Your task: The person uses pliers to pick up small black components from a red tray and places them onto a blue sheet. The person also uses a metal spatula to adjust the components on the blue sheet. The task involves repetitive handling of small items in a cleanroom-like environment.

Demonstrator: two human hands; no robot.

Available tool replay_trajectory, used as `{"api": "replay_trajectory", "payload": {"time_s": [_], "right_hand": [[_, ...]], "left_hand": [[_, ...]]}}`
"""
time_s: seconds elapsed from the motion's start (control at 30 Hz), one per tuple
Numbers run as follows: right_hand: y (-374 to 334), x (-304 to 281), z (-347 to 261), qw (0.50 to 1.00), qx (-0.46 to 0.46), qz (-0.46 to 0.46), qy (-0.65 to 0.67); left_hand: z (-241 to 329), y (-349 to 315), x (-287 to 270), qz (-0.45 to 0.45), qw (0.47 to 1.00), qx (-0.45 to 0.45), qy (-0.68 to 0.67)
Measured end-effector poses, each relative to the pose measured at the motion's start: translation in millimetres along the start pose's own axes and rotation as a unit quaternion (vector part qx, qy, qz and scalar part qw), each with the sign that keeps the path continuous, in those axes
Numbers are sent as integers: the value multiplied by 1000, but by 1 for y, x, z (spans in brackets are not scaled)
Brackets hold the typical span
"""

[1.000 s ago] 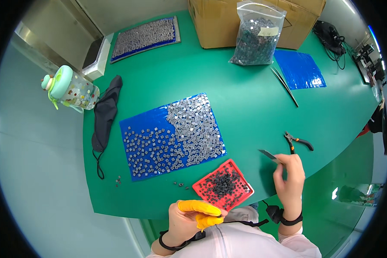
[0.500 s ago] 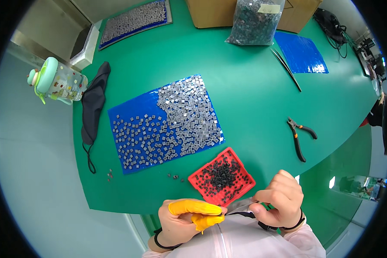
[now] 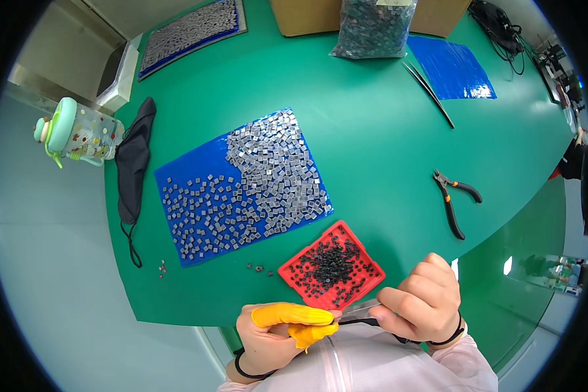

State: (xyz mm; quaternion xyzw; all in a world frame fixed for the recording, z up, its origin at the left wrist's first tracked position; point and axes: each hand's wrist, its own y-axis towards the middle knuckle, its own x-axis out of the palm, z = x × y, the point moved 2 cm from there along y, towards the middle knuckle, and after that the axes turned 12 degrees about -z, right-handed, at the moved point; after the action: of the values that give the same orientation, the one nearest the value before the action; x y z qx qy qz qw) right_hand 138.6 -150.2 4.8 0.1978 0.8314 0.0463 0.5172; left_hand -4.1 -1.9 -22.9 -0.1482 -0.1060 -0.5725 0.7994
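Note:
Yellow covers sheathe the thumb and index finger of my left hand (image 3: 274,333), which pinch a small dark piece at their tips; its shape is mostly hidden. My right hand (image 3: 423,302) is closed on a slim, pointed metal tool (image 3: 359,308), too thin to name surely, aimed at the left fingertips. Just beyond both hands, a red tray (image 3: 294,281) holds many small black parts (image 3: 333,262). Farther left lies a blue sheet (image 3: 193,163) dotted with small square grey metal pieces (image 3: 274,163), packed densely on its right side.
Pliers (image 3: 451,199) and tweezers (image 3: 429,95) lie to the right, near another blue sheet (image 3: 452,65). A bag of parts (image 3: 375,29) stands by cardboard boxes (image 3: 304,16). At left are a dark mask (image 3: 134,160) and bottle (image 3: 88,130); a filled tray (image 3: 193,36) sits behind.
The view has shifted slightly, so table items appear a little farther left. My right hand has moved slightly leftward with the tool; the left hand keeps its pinch.

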Motion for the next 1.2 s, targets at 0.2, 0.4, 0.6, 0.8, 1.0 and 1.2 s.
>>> {"api": "replay_trajectory", "payload": {"time_s": [0.2,0.4,0.6,0.8,1.0,1.2], "right_hand": [[-1,-2,1,999,2,-15,40],[2,0,-1,990,40,-33,134],[5,0,-3,977,74,-46,194],[6,1,-3,965,105,-61,233],[5,1,-1,945,154,-87,274],[3,4,1,907,211,-122,342]], "left_hand": [[-3,-1,-3,-15,999,11,49],[-3,1,-4,-2,996,43,74],[-3,2,-4,-4,995,75,72],[-4,2,-7,-10,978,130,160],[-1,7,-4,-8,951,175,256],[2,7,2,23,941,189,279]]}}
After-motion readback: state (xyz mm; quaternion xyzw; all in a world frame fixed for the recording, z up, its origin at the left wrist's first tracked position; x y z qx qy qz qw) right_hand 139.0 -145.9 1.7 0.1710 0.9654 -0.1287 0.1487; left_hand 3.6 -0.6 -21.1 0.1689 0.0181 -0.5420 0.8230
